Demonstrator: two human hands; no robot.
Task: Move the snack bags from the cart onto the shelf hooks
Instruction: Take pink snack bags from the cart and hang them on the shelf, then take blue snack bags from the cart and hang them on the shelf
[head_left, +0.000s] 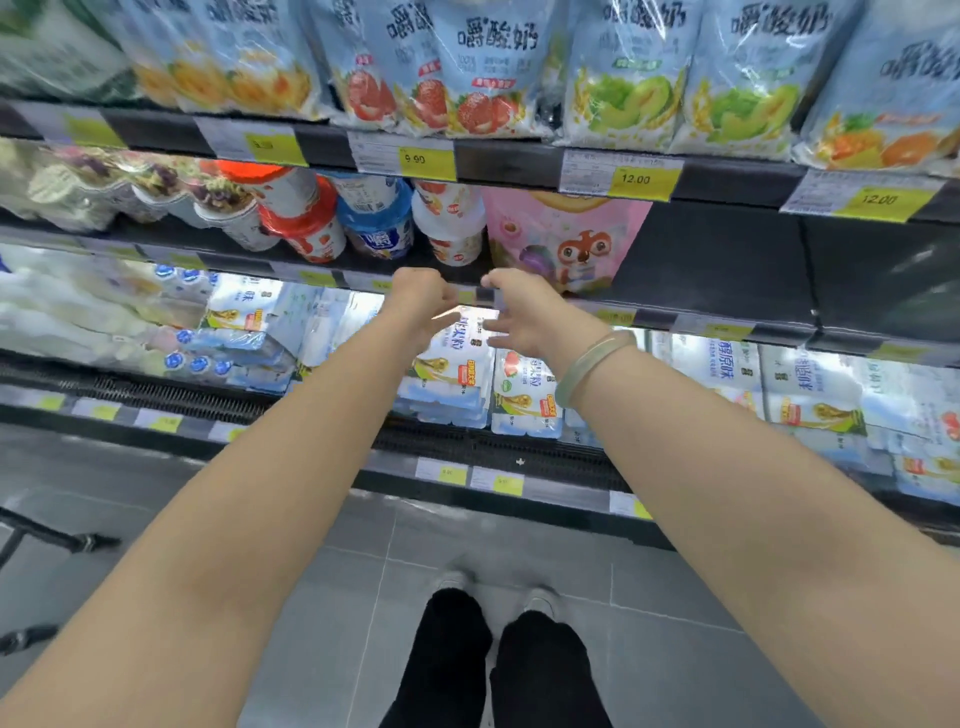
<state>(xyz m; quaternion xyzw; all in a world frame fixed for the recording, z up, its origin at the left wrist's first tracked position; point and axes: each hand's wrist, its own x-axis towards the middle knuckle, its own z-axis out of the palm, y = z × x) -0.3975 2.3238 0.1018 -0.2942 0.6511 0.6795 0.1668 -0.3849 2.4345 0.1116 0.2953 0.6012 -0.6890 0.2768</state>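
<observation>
Both arms reach forward to the front rail of the middle shelf (727, 317). My left hand (422, 297) has its fingers curled in, and nothing shows in it. Just to its right, my right hand (522, 314) has its fingers apart with the thumb up at the rail; a pale bangle sits on that wrist. A pink snack bag (566, 239) with a cartoon squirrel stands on that shelf, right behind the hands. Blue-and-white snack bags (483, 67) with fruit pictures hang in a row along the top.
Yoghurt bottles and cups (311, 218) stand left of the pink bag. Flat yoghurt packs (810, 384) fill the lit lower shelf. Yellow price tags (641, 179) line the rails. A black wheeled frame (57, 538) shows at the left edge. My feet stand on grey floor tiles (649, 597).
</observation>
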